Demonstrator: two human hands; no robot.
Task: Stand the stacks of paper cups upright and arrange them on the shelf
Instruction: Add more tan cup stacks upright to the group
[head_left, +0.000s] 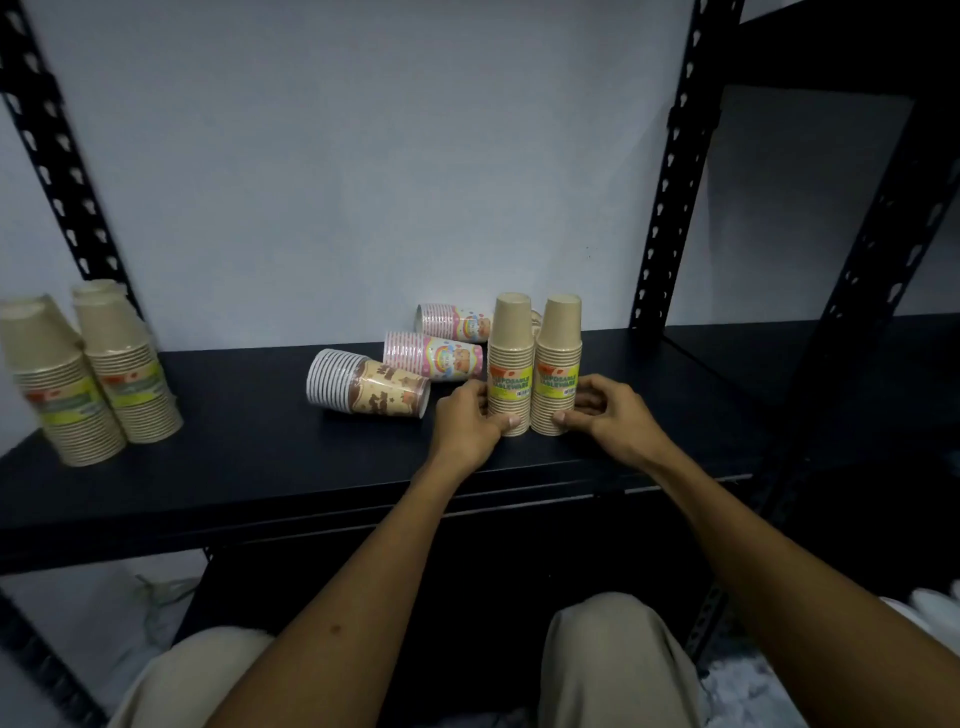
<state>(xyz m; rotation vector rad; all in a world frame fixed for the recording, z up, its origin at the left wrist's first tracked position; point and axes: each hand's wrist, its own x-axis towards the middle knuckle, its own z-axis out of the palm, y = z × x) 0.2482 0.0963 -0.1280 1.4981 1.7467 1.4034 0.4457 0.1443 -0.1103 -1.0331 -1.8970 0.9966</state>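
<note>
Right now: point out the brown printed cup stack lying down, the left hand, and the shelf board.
brown printed cup stack (387, 389), head view, on its printed side wall.
left hand (467, 426), head view, on the back of the hand.
shelf board (249, 447), head view, on bare black top surface.

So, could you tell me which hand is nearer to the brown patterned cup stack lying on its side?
The left hand. It sits just right of the brown patterned stack, gripping one upright kraft stack; the right hand is farther right, beyond both upright stacks.
</note>
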